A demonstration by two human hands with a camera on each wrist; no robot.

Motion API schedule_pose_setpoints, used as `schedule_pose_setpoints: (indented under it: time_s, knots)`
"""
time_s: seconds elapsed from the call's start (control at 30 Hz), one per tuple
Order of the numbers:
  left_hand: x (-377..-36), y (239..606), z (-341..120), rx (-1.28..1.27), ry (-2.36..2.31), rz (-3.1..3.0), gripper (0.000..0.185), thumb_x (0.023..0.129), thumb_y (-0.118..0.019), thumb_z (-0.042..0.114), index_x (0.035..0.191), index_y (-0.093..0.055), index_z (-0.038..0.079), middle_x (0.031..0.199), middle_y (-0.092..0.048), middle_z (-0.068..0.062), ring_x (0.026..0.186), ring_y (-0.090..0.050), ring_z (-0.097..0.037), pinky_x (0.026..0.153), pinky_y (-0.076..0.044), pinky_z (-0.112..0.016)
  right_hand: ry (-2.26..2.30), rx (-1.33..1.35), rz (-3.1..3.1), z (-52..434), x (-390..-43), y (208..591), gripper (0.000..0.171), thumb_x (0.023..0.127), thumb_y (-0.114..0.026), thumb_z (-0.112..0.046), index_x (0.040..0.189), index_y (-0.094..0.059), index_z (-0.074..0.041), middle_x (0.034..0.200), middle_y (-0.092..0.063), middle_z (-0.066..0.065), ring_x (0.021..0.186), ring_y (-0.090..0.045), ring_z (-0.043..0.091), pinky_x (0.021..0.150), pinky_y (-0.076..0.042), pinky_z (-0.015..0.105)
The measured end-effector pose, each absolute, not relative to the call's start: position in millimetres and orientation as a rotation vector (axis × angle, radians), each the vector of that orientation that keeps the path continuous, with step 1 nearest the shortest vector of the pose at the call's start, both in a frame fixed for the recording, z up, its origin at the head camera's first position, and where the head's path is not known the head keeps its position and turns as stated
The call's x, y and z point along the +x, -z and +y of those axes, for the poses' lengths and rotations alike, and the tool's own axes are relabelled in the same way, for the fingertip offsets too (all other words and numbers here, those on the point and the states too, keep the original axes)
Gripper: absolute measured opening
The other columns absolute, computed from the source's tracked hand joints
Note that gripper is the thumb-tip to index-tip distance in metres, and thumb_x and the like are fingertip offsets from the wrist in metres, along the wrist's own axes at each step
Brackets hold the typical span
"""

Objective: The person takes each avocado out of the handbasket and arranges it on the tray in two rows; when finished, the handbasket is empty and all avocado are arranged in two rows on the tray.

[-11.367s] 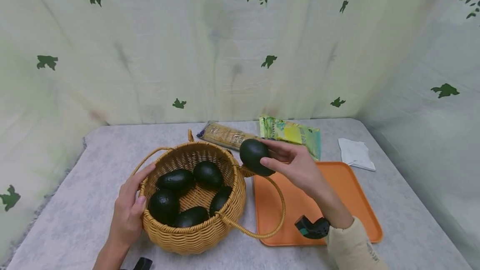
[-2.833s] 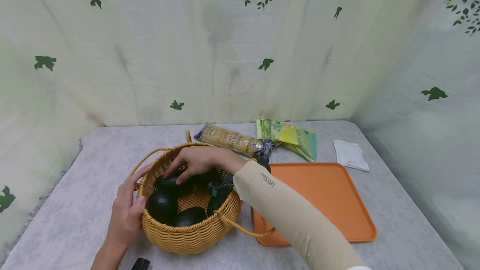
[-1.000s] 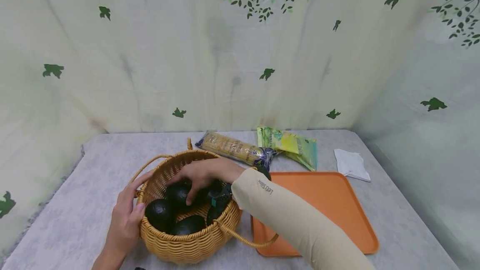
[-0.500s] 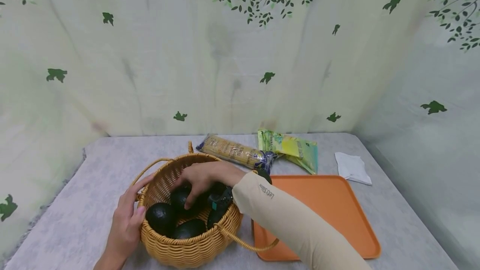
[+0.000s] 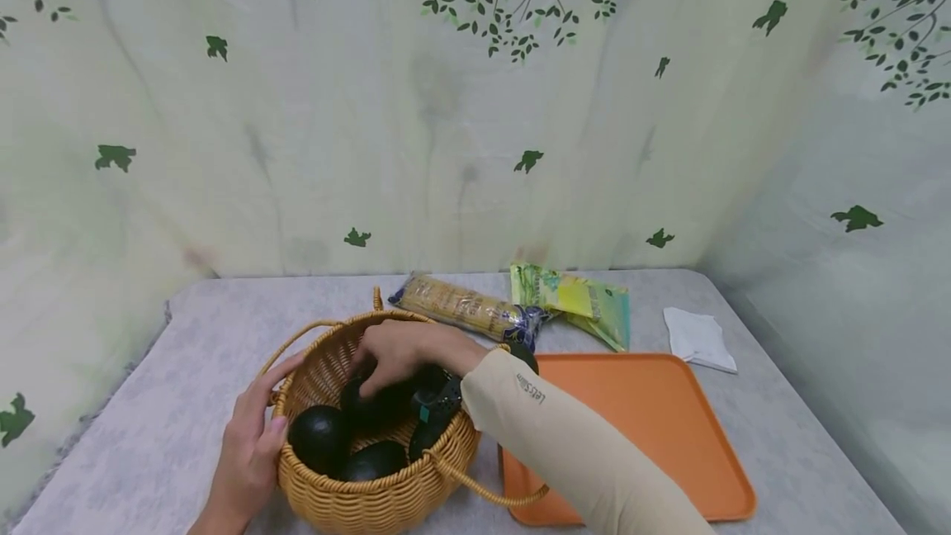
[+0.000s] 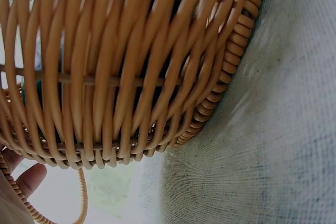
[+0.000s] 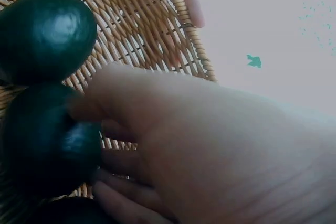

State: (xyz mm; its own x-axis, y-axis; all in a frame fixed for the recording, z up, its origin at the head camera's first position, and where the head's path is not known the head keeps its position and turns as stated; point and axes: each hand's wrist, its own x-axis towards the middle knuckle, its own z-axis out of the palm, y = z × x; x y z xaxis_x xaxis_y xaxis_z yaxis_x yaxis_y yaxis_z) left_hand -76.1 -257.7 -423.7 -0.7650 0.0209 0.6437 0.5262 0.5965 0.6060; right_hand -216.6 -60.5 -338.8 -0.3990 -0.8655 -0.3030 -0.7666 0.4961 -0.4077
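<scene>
A round wicker basket (image 5: pixel 371 502) holds several dark green avocados. My left hand (image 5: pixel 248 444) grips its left rim, thumb on the near side; in the left wrist view the basket's woven wall (image 6: pixel 105 77) hides most of that hand. Down inside the basket, my right hand (image 5: pixel 394 357) holds an avocado (image 5: pixel 375 411), thumb on one side and fingers on the other, as the right wrist view of the avocado (image 7: pixel 47 145) shows. Closer to me lie another avocado (image 5: pixel 319 438) and one more avocado (image 5: pixel 374 461). The forearm and wrist camera cover the basket's right part.
An orange tray (image 5: pixel 639 419) lies right of the basket, partly under my sleeve (image 5: pixel 565 436). A dark rounded thing (image 5: pixel 526 353) shows behind the sleeve. Farther back are a long noodle-like packet (image 5: pixel 468 308), a green-yellow packet (image 5: pixel 572 300) and a white folded tissue (image 5: pixel 698 339).
Earlier, my right hand held an avocado above the basket's right rim. It then reached in, and the avocado under it has shifted rightward inside. The left hand stays on the rim.
</scene>
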Motion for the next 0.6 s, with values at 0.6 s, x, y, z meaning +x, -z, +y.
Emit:
schedule_pose_setpoints:
  time_s: [0.6]
  knots:
    - [-75.1,424.0,-257.4,-0.465,1.104,-2.207,0.058,0.095,-0.037,0.006,0.152,-0.049,0.007,0.152,-0.054,-0.002,0.134,-0.041,-0.002,0.105,-0.024,-0.017,0.181,-1.377,2.234,-59.9,-215.2,338.8,0.058,0.088,-0.081,-0.038,0.143,-0.064,-0.026,0.127,-0.071,-0.010,0.100,-0.060,0.000,0.083,-0.044,0.016]
